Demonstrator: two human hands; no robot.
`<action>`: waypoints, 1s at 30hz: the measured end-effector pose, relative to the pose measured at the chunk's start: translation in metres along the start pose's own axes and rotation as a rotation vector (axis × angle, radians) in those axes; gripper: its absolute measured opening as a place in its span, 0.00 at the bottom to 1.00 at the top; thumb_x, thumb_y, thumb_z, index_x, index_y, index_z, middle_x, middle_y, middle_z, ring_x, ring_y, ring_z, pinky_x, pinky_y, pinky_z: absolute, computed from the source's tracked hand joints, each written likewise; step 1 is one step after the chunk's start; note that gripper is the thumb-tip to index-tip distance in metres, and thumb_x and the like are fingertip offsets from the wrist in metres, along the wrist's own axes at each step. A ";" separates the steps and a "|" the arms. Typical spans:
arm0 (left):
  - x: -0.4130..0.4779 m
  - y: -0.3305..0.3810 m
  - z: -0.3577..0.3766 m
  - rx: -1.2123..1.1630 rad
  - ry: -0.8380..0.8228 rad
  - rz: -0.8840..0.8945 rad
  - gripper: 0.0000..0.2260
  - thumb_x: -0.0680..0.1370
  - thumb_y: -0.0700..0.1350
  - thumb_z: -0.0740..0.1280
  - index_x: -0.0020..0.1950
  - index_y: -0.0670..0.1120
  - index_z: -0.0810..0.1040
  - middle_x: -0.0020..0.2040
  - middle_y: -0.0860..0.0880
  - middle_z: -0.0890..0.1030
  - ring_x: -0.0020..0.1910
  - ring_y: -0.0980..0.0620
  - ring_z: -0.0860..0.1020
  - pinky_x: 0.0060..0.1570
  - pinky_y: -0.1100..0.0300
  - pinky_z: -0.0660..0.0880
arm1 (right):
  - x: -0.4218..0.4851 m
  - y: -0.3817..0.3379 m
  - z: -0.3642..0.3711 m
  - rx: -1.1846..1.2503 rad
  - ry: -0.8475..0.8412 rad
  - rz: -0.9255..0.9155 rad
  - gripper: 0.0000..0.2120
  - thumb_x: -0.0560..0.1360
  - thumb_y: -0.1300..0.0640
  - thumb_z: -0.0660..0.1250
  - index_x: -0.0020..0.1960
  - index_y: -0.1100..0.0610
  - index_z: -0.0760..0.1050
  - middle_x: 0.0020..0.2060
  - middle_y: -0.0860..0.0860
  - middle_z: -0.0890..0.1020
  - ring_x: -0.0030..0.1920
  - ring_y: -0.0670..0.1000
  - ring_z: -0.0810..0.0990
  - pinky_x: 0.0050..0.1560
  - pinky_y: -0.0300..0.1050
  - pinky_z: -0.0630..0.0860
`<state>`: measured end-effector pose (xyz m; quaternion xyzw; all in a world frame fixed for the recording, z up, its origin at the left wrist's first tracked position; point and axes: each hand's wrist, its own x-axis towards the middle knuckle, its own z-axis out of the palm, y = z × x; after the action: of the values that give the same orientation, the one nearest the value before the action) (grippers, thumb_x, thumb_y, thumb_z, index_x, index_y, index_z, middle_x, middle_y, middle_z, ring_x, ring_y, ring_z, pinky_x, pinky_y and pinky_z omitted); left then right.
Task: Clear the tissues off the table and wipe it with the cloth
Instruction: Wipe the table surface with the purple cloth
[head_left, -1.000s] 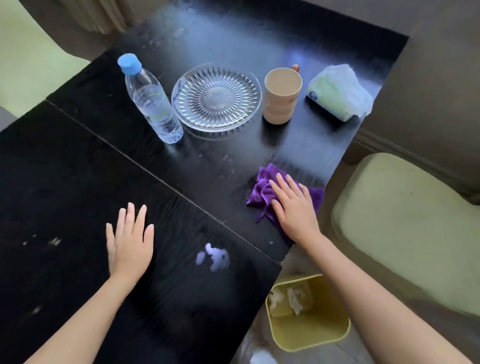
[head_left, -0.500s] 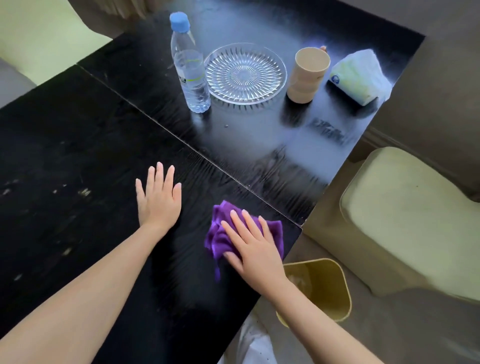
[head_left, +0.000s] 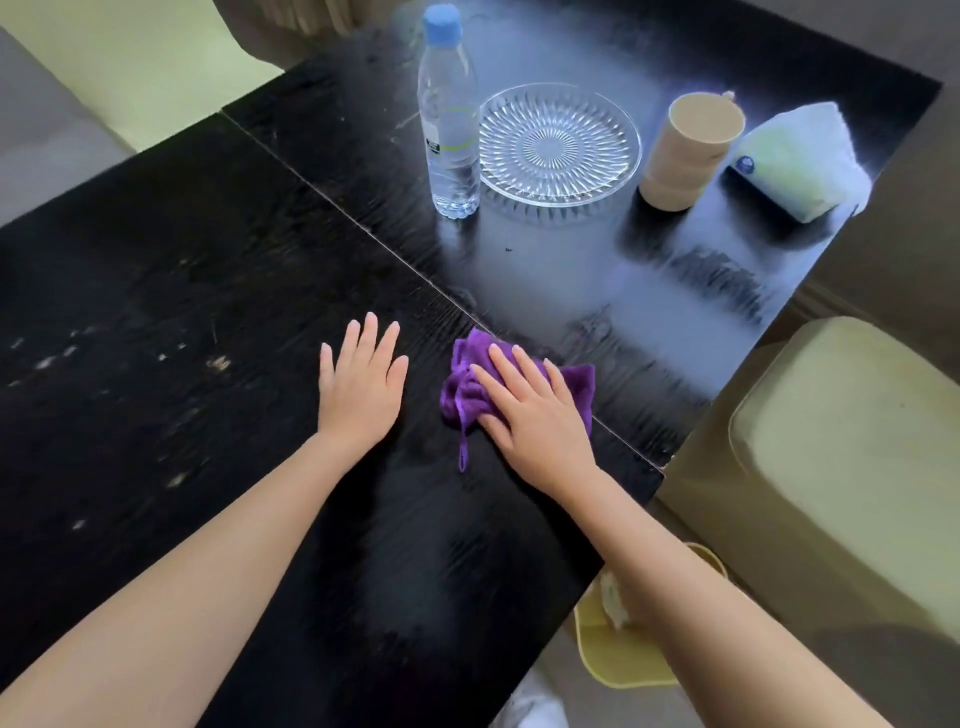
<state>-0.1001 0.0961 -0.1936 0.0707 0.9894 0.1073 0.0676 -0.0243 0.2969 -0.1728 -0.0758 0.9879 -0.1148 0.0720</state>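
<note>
Both forearms are bare, no sleeves, rings or watch showing.

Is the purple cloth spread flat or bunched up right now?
Bunched up. The cloth lies crumpled in folds under the right hand, which presses flat on it.

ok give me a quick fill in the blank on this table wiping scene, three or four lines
1. The right hand presses flat on a cloth whose colour is ____.
2. The left hand lies flat on the black table, holding ____.
3. The water bottle has a cap coloured ____.
4. Between the bottle and the beige cup stands a clear glass ____.

Missing words: purple; nothing; blue; plate
</note>
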 end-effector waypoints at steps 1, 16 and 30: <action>0.001 -0.004 -0.002 -0.002 0.000 0.021 0.23 0.82 0.52 0.49 0.77 0.51 0.56 0.79 0.48 0.54 0.78 0.49 0.51 0.74 0.45 0.47 | -0.019 -0.003 0.001 -0.011 0.014 -0.029 0.25 0.77 0.44 0.56 0.73 0.48 0.64 0.75 0.49 0.63 0.76 0.55 0.60 0.75 0.55 0.54; 0.000 -0.040 -0.003 0.092 0.003 0.045 0.28 0.78 0.61 0.43 0.76 0.53 0.54 0.79 0.50 0.54 0.78 0.48 0.50 0.75 0.46 0.45 | 0.122 0.054 -0.020 0.045 0.164 0.349 0.24 0.80 0.50 0.55 0.75 0.49 0.59 0.77 0.50 0.59 0.76 0.54 0.57 0.73 0.52 0.55; 0.002 -0.047 -0.018 -0.217 -0.055 0.019 0.22 0.81 0.55 0.52 0.75 0.53 0.60 0.78 0.51 0.55 0.78 0.49 0.48 0.75 0.49 0.42 | 0.157 0.015 -0.016 0.119 0.039 -0.139 0.20 0.80 0.51 0.57 0.71 0.52 0.68 0.74 0.49 0.65 0.75 0.50 0.61 0.68 0.47 0.59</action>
<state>-0.1110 0.0473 -0.1864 0.0752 0.9690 0.2126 0.1008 -0.1826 0.2887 -0.1805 -0.1374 0.9729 -0.1792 0.0488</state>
